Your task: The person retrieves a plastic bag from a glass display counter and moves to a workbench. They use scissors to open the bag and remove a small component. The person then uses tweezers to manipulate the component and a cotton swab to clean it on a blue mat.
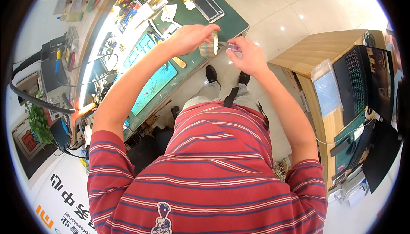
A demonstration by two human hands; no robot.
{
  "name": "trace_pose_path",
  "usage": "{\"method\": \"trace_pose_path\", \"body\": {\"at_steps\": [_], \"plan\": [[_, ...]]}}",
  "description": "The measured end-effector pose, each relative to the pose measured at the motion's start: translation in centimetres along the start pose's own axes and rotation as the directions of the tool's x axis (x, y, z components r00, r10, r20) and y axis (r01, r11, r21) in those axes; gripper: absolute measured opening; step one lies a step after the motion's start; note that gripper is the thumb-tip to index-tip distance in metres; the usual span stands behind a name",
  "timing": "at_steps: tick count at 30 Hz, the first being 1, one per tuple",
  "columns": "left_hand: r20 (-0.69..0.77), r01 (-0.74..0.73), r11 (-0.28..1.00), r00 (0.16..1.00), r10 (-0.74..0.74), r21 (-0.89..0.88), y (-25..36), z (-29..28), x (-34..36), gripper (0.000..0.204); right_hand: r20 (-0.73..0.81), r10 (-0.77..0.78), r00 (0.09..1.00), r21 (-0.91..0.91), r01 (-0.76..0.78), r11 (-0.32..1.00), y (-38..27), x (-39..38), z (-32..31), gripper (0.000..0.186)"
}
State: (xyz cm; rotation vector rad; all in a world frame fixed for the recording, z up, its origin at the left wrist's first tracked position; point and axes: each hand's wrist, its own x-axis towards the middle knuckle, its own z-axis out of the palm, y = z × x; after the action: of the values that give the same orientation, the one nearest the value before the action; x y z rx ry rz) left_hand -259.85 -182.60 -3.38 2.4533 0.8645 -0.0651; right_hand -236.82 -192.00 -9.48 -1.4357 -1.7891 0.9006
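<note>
My left hand (pixel 190 39) is closed around a short, round, translucent beige roll (pixel 206 50), which looks like a roll of tape. Its pale ring-shaped end turns toward my right hand (pixel 250 57). Closed fingers of that hand grip a small tool (pixel 233 47) with a pinkish, see-through handle and a thin metal end. The metal end reaches to the roll's pale face; whether it touches is too small to tell. Both hands are held up beyond my body, by the right edge of the green-topped workbench (pixel 232 18).
On the bench lie a turquoise work mat (pixel 164 78), a wooden-handled tool (pixel 179 62) and an opened phone (pixel 208 7). Several hand tools stand in a rack behind. To the right is a wooden desk (pixel 316 48) with a laptop (pixel 356 80). Tiled floor (pixel 273 16) lies between.
</note>
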Motion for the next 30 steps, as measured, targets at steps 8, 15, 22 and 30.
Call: {"method": "trace_pose_path", "body": {"at_steps": [8,15,22,30], "plan": [[-0.007,-0.036,0.999,0.999,0.036,0.017,0.1,-0.1,0.1,0.057,0.085,-0.092,0.992,-0.176,0.106,0.979,-0.4,2.4,-0.6,0.022],[-0.009,-0.02,0.999,1.0,0.02,0.03,0.4,0.0,0.0,0.055,0.158,-0.105,0.982,-0.243,0.142,0.96,-1.1,3.3,-0.5,0.022],[0.033,0.053,0.999,0.998,-0.053,0.006,1.1,-0.7,0.1,0.05,0.177,-0.081,0.981,-0.211,0.118,0.97,-1.1,3.2,0.4,0.024],[-0.006,0.014,1.0,1.0,-0.014,0.009,0.6,-0.2,0.0,0.046,0.193,-0.059,0.979,-0.154,0.089,0.984,-0.7,3.2,0.8,0.023]]}}
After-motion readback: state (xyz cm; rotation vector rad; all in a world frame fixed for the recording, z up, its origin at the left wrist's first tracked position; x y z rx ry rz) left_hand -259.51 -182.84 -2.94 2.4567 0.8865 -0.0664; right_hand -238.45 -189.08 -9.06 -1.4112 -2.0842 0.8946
